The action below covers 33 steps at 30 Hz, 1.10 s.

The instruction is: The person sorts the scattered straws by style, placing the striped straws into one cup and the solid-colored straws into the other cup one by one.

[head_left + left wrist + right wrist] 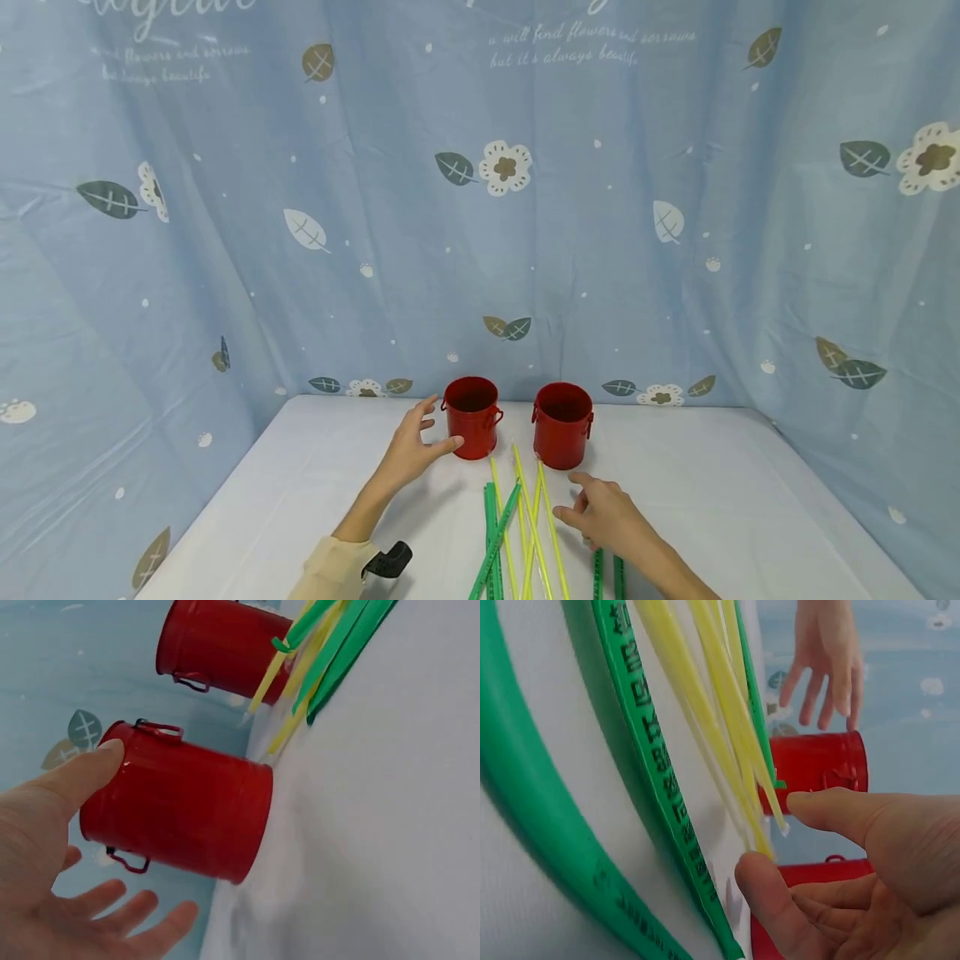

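My left hand (411,450) is at the left red bucket (472,421), thumb and fingers spread around its near-left side. In the left wrist view the thumb overlaps the rim of that bucket (184,806), while the other fingers reach past its side handle. My right hand (611,518) hovers over the table in front of the right red bucket (562,429), fingers loosely bent, nothing between them. Just left of it lie several thin yellow sticks (546,517) with clear ends. Across and beside them are long green strips (497,542); dark printed characters show in the right wrist view.
Both buckets stand upright at the back of the white-covered table (712,500), with small side handles. Behind it hangs a blue curtain (600,275) printed with leaves and flowers. More green strips (597,573) lie under the right forearm at the front edge of view.
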{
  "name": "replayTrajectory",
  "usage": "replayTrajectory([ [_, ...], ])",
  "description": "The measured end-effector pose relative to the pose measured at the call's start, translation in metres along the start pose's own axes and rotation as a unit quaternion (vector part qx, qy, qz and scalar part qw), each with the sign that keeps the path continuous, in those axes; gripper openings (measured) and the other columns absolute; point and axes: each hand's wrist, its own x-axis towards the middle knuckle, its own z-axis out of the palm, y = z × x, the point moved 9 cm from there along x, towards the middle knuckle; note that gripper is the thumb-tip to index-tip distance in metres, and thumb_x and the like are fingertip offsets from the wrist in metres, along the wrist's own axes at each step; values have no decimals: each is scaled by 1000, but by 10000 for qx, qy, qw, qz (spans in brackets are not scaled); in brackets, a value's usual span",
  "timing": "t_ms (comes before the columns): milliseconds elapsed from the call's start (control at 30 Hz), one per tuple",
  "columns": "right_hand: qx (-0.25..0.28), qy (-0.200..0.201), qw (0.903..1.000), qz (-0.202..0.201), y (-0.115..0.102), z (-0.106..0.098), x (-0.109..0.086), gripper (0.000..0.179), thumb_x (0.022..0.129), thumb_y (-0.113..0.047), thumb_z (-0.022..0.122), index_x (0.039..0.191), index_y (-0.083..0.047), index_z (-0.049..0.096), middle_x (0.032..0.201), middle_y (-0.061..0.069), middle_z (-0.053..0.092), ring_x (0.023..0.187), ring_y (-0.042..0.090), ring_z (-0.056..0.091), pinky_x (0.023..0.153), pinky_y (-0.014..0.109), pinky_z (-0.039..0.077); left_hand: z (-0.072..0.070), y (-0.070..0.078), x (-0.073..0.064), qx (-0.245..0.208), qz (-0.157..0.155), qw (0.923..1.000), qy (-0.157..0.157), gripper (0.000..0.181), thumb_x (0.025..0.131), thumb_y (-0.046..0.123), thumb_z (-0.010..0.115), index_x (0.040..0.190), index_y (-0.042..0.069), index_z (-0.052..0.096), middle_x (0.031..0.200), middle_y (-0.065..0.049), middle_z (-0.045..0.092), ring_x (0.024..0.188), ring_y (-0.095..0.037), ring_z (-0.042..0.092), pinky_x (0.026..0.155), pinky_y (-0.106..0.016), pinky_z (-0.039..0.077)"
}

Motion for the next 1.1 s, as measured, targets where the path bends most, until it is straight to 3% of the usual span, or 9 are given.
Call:
replayTrajectory([
  [167, 278, -384, 9989, -20, -4, 13, -1, 69, 84, -33, 76, 134, 7, 51, 65, 1, 57, 44, 13, 55, 45, 23, 42, 9, -5, 8, -304, 12, 9995, -65, 95, 80, 40, 81, 154, 16, 28, 151, -20, 37, 134, -45, 44, 94, -56, 53],
  [300, 215, -572, 9980, 143, -4, 19, -1, 71, 83, -35, 78, 134, 6, 52, 65, 1, 57, 45, 13, 55, 46, 23, 42, 13, -7, 12, -337, -50, 9994, -30, 97, 79, 39, 82, 155, 16, 26, 151, -19, 37, 135, -44, 45, 95, -57, 52],
  [500, -9, -692, 9970, 344, -6, 22, 1, 70, 81, -36, 79, 133, 3, 53, 66, 3, 57, 46, 14, 56, 47, 22, 40, 17, -12, 16, -274, -113, 9996, 32, 99, 79, 38, 82, 156, 16, 23, 150, -18, 38, 133, -43, 46, 95, -55, 53],
  [833, -255, -750, 9950, 608, -6, 21, -1, 70, 78, -37, 81, 132, 0, 54, 67, 5, 56, 47, 16, 56, 48, 23, 36, 32, -8, 23, -602, 115, 9981, -23, 98, 82, 33, 80, 156, 9, 21, 149, -21, 37, 130, -44, 48, 97, -57, 51],
  [1100, -136, -857, 9952, 460, -9, 26, 3, 71, 79, -35, 81, 134, 1, 52, 68, 5, 56, 46, 16, 56, 48, 23, 38, 28, -8, 28, -627, 142, 9978, 179, 98, 81, 30, 81, 156, 7, 22, 145, -20, 44, 125, -40, 52, 99, -57, 49],
])
